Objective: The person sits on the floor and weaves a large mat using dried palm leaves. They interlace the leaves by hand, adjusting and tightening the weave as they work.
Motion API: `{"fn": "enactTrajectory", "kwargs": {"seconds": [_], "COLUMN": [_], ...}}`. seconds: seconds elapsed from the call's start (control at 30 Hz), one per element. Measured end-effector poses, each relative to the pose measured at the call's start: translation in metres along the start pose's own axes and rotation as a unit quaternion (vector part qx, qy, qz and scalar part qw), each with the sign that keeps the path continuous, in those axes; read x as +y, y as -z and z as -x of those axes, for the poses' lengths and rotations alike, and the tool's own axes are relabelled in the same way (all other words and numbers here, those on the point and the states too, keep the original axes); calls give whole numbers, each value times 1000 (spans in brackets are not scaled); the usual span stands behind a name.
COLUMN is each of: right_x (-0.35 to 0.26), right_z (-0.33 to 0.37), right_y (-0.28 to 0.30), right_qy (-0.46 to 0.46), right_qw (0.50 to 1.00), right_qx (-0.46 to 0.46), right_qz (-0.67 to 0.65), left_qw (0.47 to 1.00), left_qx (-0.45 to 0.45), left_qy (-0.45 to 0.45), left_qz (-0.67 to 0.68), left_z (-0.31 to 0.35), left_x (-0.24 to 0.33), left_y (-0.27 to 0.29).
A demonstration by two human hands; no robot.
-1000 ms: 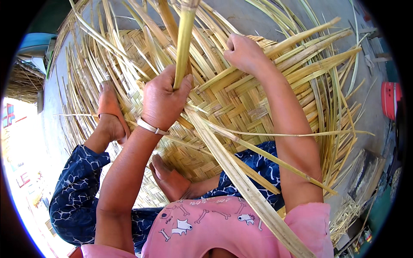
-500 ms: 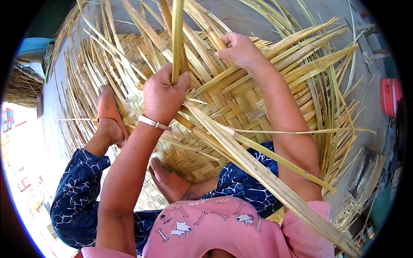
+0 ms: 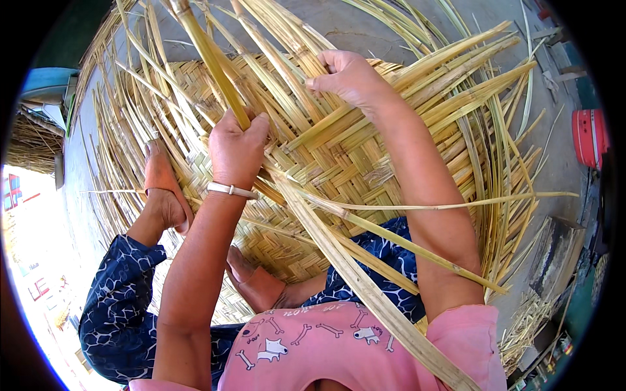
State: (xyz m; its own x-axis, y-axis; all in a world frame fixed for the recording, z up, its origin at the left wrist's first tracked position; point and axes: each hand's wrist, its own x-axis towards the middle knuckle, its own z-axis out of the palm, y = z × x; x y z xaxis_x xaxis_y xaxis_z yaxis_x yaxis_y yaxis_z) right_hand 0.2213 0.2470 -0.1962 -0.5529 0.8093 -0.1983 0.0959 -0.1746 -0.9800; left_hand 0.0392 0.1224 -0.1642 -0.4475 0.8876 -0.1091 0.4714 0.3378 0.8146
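Observation:
A woven mat (image 3: 352, 169) of split bamboo lies before me, with long loose strips sticking out from its edges. My left hand (image 3: 238, 148), a pale band on its wrist, is closed in a fist around a yellow-green bamboo strip (image 3: 218, 68) that leans up and to the left. Below this fist, a long pale strip (image 3: 365, 280) runs down to the right across my lap. Farther out, my right hand (image 3: 349, 79) has its fingers curled and thumb bent at the strips (image 3: 297, 45) on the far part of the weave; its grip seems to be on one, partly hidden.
My feet in orange slip-ons (image 3: 163, 176) rest on the mat and strips at left. Several strips (image 3: 450, 72) fan out beyond the mat's right side. A red container (image 3: 590, 138) and a weathered wood block (image 3: 554, 254) stand at far right.
My left hand has shifted left and slightly down, and its strip has swung from upright to leaning left. The right hand has moved a little left. The long strip across my lap has shifted left.

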Motion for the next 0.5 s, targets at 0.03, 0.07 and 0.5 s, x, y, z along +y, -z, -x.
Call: {"fn": "enactTrajectory", "kwargs": {"seconds": [0.03, 0.07, 0.5], "right_x": [-7, -16, -35], "right_z": [4, 10, 18], "right_y": [-1, -4, -3], "right_qy": [12, 25, 67], "right_qw": [1000, 1000, 988], "right_qx": [-1, -1, -37], "right_qz": [-9, -18, -135], "left_qw": [1000, 1000, 993], "left_qx": [3, 6, -120], "left_qy": [-1, -3, -5], "left_qz": [-4, -8, -10], "left_z": [-1, -3, -15], "left_x": [-1, -2, 8], "left_y": [0, 0, -17]}}
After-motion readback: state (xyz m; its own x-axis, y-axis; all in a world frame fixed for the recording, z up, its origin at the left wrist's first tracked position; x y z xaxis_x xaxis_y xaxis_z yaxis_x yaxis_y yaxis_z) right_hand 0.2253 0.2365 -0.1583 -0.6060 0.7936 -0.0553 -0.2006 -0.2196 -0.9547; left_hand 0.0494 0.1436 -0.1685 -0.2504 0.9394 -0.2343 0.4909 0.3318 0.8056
